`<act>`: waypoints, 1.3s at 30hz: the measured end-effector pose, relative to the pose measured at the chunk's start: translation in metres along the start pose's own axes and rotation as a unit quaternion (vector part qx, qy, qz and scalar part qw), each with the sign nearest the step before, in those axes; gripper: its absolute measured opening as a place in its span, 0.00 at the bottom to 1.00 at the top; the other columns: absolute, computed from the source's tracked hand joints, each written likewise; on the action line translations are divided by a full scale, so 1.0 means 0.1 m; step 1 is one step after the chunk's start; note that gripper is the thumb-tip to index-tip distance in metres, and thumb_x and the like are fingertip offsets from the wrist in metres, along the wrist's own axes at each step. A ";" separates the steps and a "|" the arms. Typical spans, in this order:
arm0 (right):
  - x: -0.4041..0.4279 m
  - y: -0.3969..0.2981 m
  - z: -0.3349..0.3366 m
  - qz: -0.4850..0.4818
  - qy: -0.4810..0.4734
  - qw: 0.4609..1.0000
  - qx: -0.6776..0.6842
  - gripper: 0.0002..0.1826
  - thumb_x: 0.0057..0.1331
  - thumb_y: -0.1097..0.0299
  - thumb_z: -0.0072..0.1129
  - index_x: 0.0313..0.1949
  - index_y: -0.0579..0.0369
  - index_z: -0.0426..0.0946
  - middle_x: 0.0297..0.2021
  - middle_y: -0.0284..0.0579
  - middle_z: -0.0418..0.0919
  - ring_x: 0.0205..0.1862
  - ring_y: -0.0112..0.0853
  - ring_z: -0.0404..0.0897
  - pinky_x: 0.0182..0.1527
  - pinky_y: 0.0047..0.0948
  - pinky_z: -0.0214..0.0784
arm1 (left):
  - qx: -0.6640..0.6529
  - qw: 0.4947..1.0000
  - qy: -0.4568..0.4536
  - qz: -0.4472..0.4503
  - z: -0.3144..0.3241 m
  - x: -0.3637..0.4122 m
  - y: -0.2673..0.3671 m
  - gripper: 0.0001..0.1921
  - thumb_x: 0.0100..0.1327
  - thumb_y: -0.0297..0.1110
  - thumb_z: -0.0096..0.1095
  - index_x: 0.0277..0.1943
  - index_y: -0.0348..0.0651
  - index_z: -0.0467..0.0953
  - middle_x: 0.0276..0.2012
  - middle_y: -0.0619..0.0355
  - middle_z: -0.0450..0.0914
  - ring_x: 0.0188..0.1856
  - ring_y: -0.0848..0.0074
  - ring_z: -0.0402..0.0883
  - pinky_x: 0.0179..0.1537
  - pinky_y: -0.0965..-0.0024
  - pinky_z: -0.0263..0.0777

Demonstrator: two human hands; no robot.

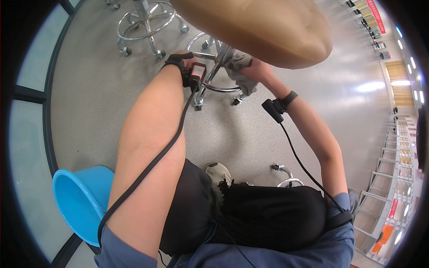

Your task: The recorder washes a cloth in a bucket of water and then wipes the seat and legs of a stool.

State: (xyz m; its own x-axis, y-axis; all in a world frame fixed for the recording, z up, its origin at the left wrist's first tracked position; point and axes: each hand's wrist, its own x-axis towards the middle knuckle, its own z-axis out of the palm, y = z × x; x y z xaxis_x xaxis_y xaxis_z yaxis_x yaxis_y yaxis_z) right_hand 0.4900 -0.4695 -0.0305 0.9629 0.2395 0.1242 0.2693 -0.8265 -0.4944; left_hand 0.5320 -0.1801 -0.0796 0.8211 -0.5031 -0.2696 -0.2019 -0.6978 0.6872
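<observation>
Under the tan padded seat (264, 30) of a wheeled stool, my right hand (257, 69) is closed on a bunched grey cloth (244, 72). The cloth lies against the chrome stem and hangs down over the foot ring (221, 89). My left hand (186, 58) is at the other side of the base, by a chrome leg; a strapped-on black device (197, 72) hides much of it, so its fingers and grip cannot be made out. Another black device (275, 109) with a cable is on my right wrist.
A light blue plastic bucket (83, 197) is beside my left arm. Another chrome stool base (145, 23) on casters stands at the upper left, near a framed glass partition (26, 134). Part of a chrome base (290, 181) shows by my knees. White metal racks (382, 187) line the right.
</observation>
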 end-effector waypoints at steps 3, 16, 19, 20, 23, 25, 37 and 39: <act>0.06 0.00 0.26 0.041 -0.089 0.994 -0.044 0.27 0.45 0.59 0.67 0.45 0.59 0.79 0.43 0.57 0.81 0.48 0.48 0.79 0.52 0.39 0.71 | 0.056 0.998 -0.013 0.022 0.03 0.05 0.05 0.13 0.57 0.41 0.62 0.31 0.39 0.83 0.28 0.56 0.82 0.28 0.72 0.78 0.30 0.65 0.69; 0.26 0.53 -0.03 -0.098 -0.126 0.987 0.017 0.26 0.48 0.63 0.66 0.47 0.61 0.78 0.33 0.43 0.81 0.31 0.30 0.78 0.34 0.31 0.70 | -0.179 0.982 0.001 -0.061 0.08 0.13 0.17 0.09 0.50 0.36 0.64 0.25 0.39 0.80 0.23 0.58 0.79 0.24 0.73 0.74 0.28 0.64 0.67; 0.30 0.42 0.22 -0.041 -0.162 0.984 0.062 0.25 0.48 0.63 0.66 0.46 0.61 0.78 0.31 0.41 0.80 0.31 0.29 0.77 0.34 0.30 0.70 | -0.502 0.857 0.021 -0.114 0.11 -0.03 0.07 0.09 0.54 0.19 0.60 0.20 0.36 0.72 0.18 0.53 0.73 0.23 0.66 0.79 0.28 0.55 0.81; 0.31 0.25 0.28 0.026 -0.221 0.975 0.025 0.25 0.48 0.63 0.65 0.45 0.62 0.78 0.31 0.41 0.80 0.31 0.29 0.77 0.34 0.30 0.70 | -0.498 0.858 0.026 -0.123 0.08 -0.10 0.00 0.09 0.54 0.19 0.60 0.20 0.36 0.72 0.18 0.53 0.73 0.23 0.66 0.79 0.28 0.55 0.81; 0.32 0.43 0.30 0.040 -0.230 0.965 0.120 0.22 0.47 0.65 0.64 0.42 0.63 0.79 0.33 0.43 0.82 0.32 0.30 0.78 0.35 0.30 0.70 | -0.197 0.977 0.029 -0.075 0.06 -0.08 0.00 0.07 0.57 0.20 0.58 0.23 0.32 0.73 0.20 0.47 0.74 0.26 0.59 0.82 0.32 0.47 0.83; 0.37 0.71 0.30 0.059 -0.243 0.958 0.138 0.22 0.47 0.65 0.64 0.41 0.64 0.79 0.34 0.44 0.82 0.33 0.31 0.79 0.36 0.31 0.71 | -0.579 0.800 0.088 -0.129 0.19 0.01 -0.01 0.06 0.57 0.21 0.57 0.26 0.30 0.74 0.24 0.43 0.76 0.28 0.55 0.82 0.35 0.41 0.82; -0.14 -0.05 0.62 -0.022 0.024 0.993 -0.111 0.16 0.46 0.70 0.60 0.33 0.68 0.71 0.33 0.68 0.78 0.42 0.58 0.79 0.46 0.48 0.72 | -0.098 0.995 -0.006 0.010 0.07 -0.05 0.07 0.10 0.43 0.36 0.73 0.21 0.41 0.78 0.19 0.58 0.77 0.22 0.71 0.75 0.27 0.66 0.67; -0.14 -0.15 0.65 -0.045 0.036 0.992 -0.111 0.15 0.47 0.70 0.59 0.30 0.70 0.71 0.31 0.68 0.78 0.39 0.56 0.80 0.46 0.47 0.73 | -0.130 0.992 -0.001 0.001 0.16 0.12 -0.14 0.10 0.48 0.38 0.65 0.21 0.40 0.80 0.18 0.57 0.75 0.21 0.72 0.73 0.23 0.65 0.64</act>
State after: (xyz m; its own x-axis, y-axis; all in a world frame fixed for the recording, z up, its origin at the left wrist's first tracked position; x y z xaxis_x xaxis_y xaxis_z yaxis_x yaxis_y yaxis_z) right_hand 0.4718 -0.4277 -0.0806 0.9313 0.2867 0.2245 0.3431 -0.8974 -0.2774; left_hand 0.5360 -0.1851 -0.1033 0.8199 -0.5056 -0.2686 -0.0594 -0.5417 0.8384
